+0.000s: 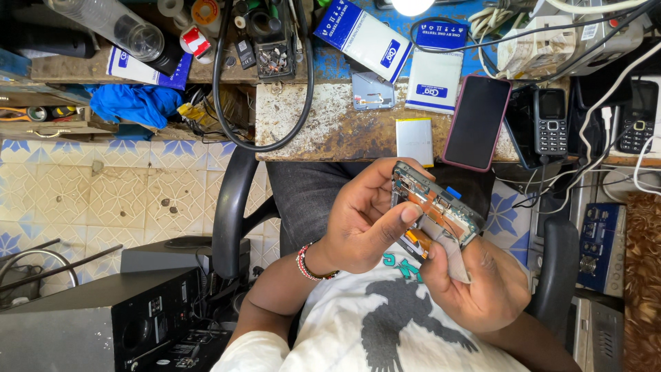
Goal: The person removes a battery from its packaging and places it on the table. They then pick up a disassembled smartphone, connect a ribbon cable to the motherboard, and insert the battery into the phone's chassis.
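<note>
left hand (pixel 361 220), right hand (pixel 475 282), opened phone (pixel 434 203)

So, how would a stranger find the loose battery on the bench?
Look at the worn wooden bench above the hands. At its near edge, beside the dark phone in a pink case, lies the battery: a flat silver rectangle, plain, unlike the white-and-blue packets behind.

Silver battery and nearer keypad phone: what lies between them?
A dark smartphone in a pink case, beside the battery, short of the keypad phone; head view.
</note>
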